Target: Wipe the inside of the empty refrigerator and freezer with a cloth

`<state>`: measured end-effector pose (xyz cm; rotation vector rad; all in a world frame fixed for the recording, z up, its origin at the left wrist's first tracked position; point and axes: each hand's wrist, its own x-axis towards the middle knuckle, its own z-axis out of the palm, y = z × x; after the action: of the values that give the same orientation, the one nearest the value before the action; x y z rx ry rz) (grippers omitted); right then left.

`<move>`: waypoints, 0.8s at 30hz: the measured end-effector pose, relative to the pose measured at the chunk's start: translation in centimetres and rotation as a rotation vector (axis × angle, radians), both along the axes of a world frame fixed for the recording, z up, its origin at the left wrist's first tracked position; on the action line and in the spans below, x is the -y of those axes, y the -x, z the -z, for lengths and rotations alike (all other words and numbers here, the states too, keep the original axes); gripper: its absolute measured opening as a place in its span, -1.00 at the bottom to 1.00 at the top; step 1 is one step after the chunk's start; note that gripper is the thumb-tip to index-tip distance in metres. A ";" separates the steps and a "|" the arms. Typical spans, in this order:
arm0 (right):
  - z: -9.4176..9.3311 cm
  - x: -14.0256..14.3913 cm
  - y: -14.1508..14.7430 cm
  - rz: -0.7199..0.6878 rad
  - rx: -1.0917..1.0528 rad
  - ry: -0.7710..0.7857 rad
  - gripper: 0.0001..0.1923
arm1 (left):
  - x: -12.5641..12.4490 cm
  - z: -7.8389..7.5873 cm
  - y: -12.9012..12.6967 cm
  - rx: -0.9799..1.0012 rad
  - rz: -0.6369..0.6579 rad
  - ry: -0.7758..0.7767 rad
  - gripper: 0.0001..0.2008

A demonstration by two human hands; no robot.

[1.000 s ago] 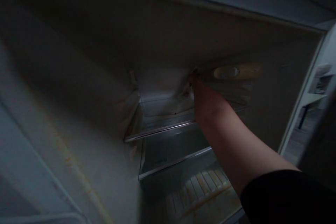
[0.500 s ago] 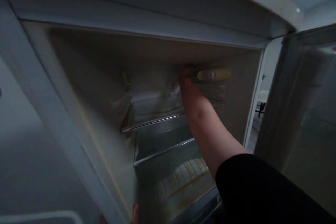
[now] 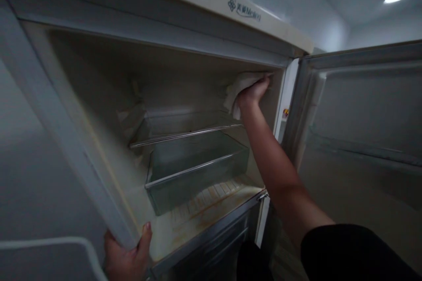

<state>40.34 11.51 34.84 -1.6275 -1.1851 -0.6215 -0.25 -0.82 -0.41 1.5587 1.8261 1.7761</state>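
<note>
My right hand point(image 3: 254, 91) is raised inside the refrigerator point(image 3: 277, 39), at the top right of its compartment. A white cloth point(image 3: 240, 87) is in that hand, pressed against the right inner wall, with part of it hanging down over the wrist side. Some of the fingers are hidden behind the cloth and hand. At the lower left, my left hand point(image 3: 127, 257) grips the refrigerator's left front edge point(image 3: 127, 232), the thumb on the inside and the other fingers round the outside.
A glass shelf point(image 3: 184, 124) spans the compartment, with a clear drawer point(image 3: 198, 175) below it. Brownish stains mark the compartment floor point(image 3: 198, 224). The door point(image 3: 365, 114) stands swung out at the right. A pale-rimmed panel point(image 3: 42, 243) is at the lower left.
My right hand has come from the deep back of the compartment toward the front right wall, and the cloth now shows clearly. The view has shifted, showing more of my left hand at the edge.
</note>
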 end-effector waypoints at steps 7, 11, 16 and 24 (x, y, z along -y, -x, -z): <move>6.3 7.9 0.8 0.360 0.035 -0.143 -0.30 | 0.0 -0.4 -0.1 -0.024 0.012 -0.046 -0.22; 7.8 7.2 -0.4 0.252 0.283 0.099 -0.29 | -0.1 -0.4 -0.3 -0.003 0.081 -0.105 -0.20; 9.2 4.9 -1.1 0.228 0.359 0.133 -0.32 | -0.1 -0.3 -0.4 -0.010 0.085 -0.154 -0.16; 7.4 3.6 -2.5 -0.066 0.762 0.398 -0.42 | 0.0 -0.1 -0.3 0.004 0.074 -0.122 -0.22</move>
<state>42.80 7.94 27.45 -1.7125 -2.0067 -1.0665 0.03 -0.86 -0.26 1.6416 1.6640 1.8874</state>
